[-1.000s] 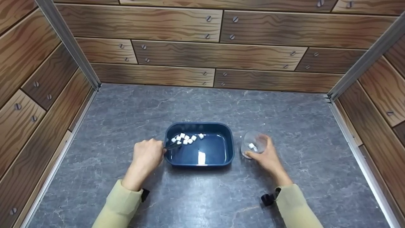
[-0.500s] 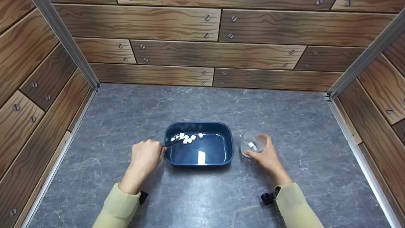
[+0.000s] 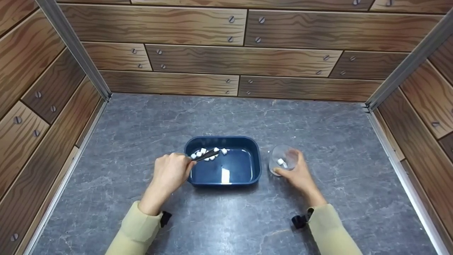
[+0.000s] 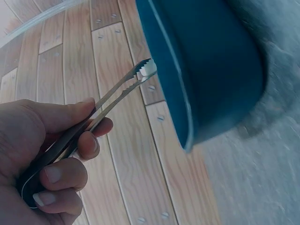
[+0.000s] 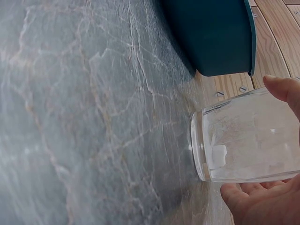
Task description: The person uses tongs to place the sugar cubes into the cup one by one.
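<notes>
My left hand (image 3: 172,171) grips a pair of black serrated tongs (image 4: 70,133) at the left edge of the dark blue basin (image 3: 244,171). In the left wrist view, a white cube (image 4: 148,68) sits between the tongs' tips, above the basin's rim. Several small white cubes (image 3: 203,150) lie along the far left part of the basin's floor, some hidden behind the tongs in the head view. To the basin's right, my right hand (image 3: 300,173) holds a clear glass (image 5: 258,136) round its side. The glass stands upright on the table with a few white cubes (image 3: 280,161) at its bottom.
The grey marbled tabletop (image 3: 226,219) is walled on the left, back and right by wood-patterned panels (image 3: 244,60). Metal corner posts (image 3: 79,53) join the panels. Tiny white specks lie near the glass. A black wrist camera (image 3: 299,222) sits under the right cuff.
My left hand has moved a little to the right, and the tongs have come up over the cubes, with their tips further right. My right hand and the glass have stayed in place.
</notes>
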Demonstrator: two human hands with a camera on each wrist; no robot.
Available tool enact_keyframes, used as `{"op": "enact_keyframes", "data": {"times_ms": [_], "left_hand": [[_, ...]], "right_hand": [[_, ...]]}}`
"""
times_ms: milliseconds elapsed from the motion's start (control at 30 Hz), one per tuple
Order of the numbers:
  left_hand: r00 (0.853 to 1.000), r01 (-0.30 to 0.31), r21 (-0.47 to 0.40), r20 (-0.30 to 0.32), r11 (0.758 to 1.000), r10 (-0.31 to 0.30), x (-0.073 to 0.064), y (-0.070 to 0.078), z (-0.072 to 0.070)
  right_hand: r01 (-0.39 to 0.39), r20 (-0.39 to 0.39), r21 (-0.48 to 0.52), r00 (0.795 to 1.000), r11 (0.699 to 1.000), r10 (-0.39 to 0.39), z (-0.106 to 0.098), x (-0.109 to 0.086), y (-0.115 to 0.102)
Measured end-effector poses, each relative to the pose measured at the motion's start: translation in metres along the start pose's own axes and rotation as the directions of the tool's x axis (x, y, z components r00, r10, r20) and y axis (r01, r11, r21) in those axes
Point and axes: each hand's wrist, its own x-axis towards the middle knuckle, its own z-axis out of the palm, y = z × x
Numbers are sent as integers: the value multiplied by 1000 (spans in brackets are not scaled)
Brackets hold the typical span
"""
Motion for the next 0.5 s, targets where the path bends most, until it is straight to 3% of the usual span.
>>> {"op": "enact_keyframes", "data": {"times_ms": [233,500], "left_hand": [[995,-76,-39,-64,996,73,3,14,-1],[987,-148,-72,-67,986,143,12,35,-1]], "right_hand": [[-6,4,4,1000,1000,6,0,0,-1],[-12,4,-2,1000,1000,12,0,0,0]]}}
